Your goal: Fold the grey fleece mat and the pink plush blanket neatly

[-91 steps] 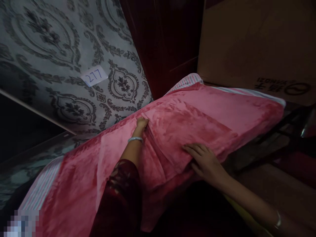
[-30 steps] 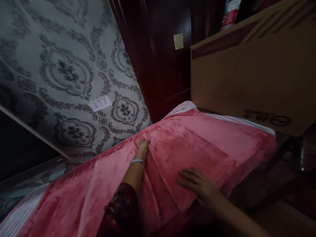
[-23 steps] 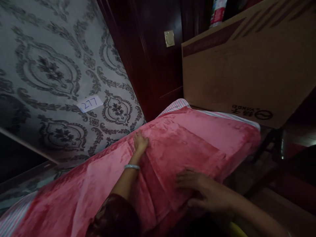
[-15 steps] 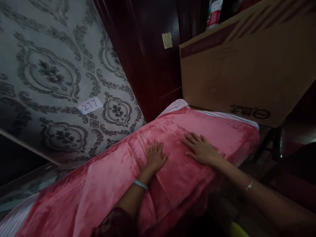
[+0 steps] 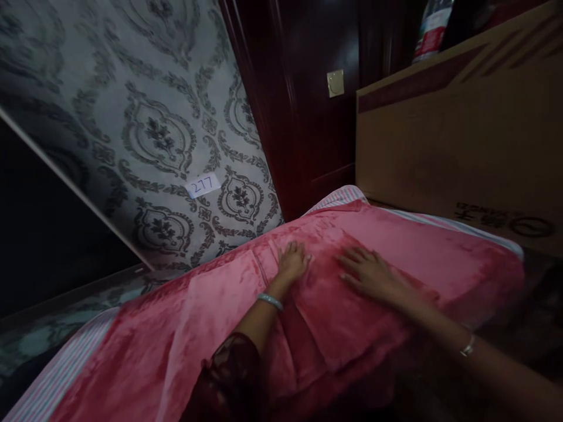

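A pink plush blanket [image 5: 211,319] lies spread over a long surface, with folded layers and seams near its middle. My left hand [image 5: 294,262] rests on it just right of a seam, palm down, its fingers apart and a little bent. To its right, my right hand [image 5: 369,274] lies on the same plush cloth with fingers stretched and slightly blurred. Neither hand grips anything. Striped fabric [image 5: 338,196] shows from beneath the blanket along the far edge and at the lower left.
A large cardboard box [image 5: 440,158] stands behind the right end, with a labelled bottle [image 5: 433,32] by its top edge. Patterned wallpaper [image 5: 158,135] carries a paper marked 277 [image 5: 203,185]. A dark red wooden panel [image 5: 303,117] is beyond the blanket.
The view has turned left, so the scene sits farther right. My left fingers are less spread and more bent than before. Both hands stay on the blanket.
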`<control>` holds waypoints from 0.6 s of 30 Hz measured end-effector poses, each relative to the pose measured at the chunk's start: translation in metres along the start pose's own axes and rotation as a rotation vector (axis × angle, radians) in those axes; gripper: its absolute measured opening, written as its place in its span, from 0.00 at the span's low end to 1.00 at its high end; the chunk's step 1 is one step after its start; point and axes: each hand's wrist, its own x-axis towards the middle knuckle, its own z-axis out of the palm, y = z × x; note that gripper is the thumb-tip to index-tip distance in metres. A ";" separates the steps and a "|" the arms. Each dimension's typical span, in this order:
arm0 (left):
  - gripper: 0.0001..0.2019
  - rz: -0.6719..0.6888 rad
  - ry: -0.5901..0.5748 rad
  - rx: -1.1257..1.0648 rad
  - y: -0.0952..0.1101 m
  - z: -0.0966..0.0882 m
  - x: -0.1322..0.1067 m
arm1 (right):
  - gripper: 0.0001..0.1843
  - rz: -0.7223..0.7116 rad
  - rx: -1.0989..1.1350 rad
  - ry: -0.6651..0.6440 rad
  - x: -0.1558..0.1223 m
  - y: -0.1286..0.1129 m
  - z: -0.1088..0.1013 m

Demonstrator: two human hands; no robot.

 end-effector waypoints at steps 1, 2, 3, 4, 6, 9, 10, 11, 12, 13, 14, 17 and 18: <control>0.32 -0.013 0.008 0.018 -0.004 -0.002 0.009 | 0.31 -0.031 0.003 0.034 0.006 -0.009 0.001; 0.33 -0.037 0.010 0.036 -0.009 -0.003 0.018 | 0.31 -0.060 0.009 0.057 0.010 -0.017 0.005; 0.33 -0.075 0.005 0.049 -0.016 -0.002 0.026 | 0.32 -0.084 0.014 0.068 0.014 -0.025 0.012; 0.34 -0.123 -0.006 0.053 -0.023 0.001 0.033 | 0.32 -0.104 0.020 0.070 0.016 -0.030 0.019; 0.36 -0.216 -0.039 0.044 -0.036 0.013 0.044 | 0.33 -0.123 0.035 0.068 0.016 -0.036 0.036; 0.39 -0.272 -0.029 0.045 -0.050 0.033 0.050 | 0.33 -0.135 0.057 0.086 0.012 -0.035 0.054; 0.39 -0.265 -0.004 0.052 -0.052 0.038 0.050 | 0.33 -0.138 0.064 0.091 0.011 -0.033 0.057; 0.38 -0.257 0.018 0.056 -0.053 0.041 0.050 | 0.33 -0.140 0.070 0.093 0.010 -0.032 0.058; 0.38 -0.251 0.033 0.052 -0.053 0.043 0.050 | 0.33 -0.141 0.073 0.090 0.010 -0.031 0.058; 0.38 -0.251 0.034 0.040 -0.053 0.043 0.050 | 0.34 -0.138 0.072 0.081 0.010 -0.031 0.057; 0.38 -0.255 0.014 0.025 -0.052 0.040 0.050 | 0.34 -0.133 0.068 0.069 0.010 -0.030 0.055; 0.38 -0.255 -0.120 -0.028 -0.050 0.023 0.052 | 0.34 -0.110 0.051 0.015 0.014 -0.031 0.045; 0.38 -0.241 -0.166 -0.043 -0.050 0.015 0.052 | 0.34 -0.101 0.050 -0.011 0.015 -0.031 0.041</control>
